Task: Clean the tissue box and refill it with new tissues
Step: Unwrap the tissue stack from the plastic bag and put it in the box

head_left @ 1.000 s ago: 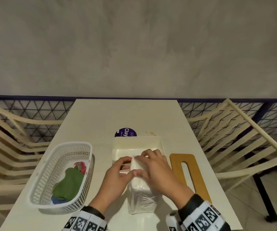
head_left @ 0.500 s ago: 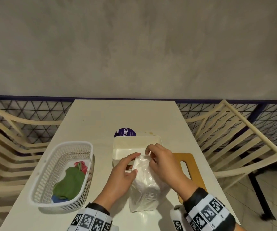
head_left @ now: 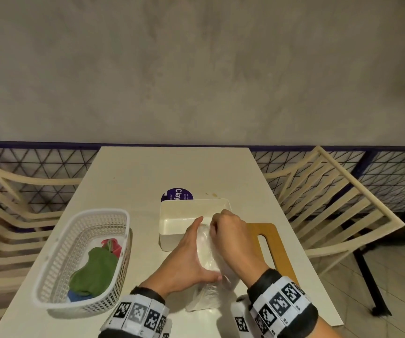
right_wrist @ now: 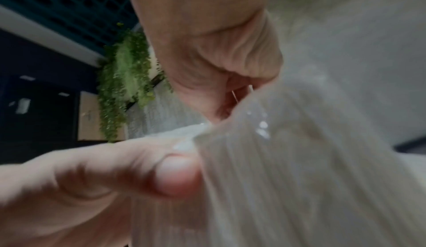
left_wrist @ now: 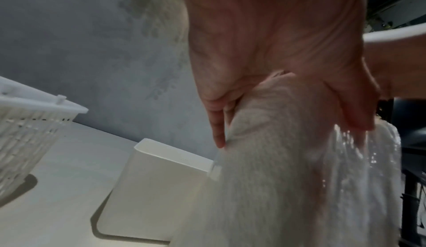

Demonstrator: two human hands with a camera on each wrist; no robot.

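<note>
Your left hand (head_left: 184, 259) lay along the left side of the pack of tissues (head_left: 207, 254) at lower centre of the head view, its fingers (left_wrist: 216, 123) straight and flat against the clear wrap, thumb across the near face. Your right hand (head_left: 230, 240) came over the pack from the right with its fingers (head_left: 217, 219) curled, pinching the plastic film at the pack's far end; in the right wrist view your thumb (right_wrist: 177, 174) pressed on the ridged wrap while the curled fingers above gripped a fold of it. The pack stood on its near end on the surface (head_left: 172, 172), leaning away from you toward the tissue box (head_left: 179, 220), and its upper end overlapped the box's near rim in the head view; you could not tell from the frames whether it touched the box.

The box sat open at centre frame, a white tub with nothing to be seen inside. Its wooden lid (head_left: 273, 245), slotted, lay flat just right of it, partly under your right forearm. At lower left stood a white basket (head_left: 57, 259) holding a green cloth (head_left: 96, 269), with red and blue cloth beside it. A purple round sticker (head_left: 177, 195) showed just behind the box.
</note>
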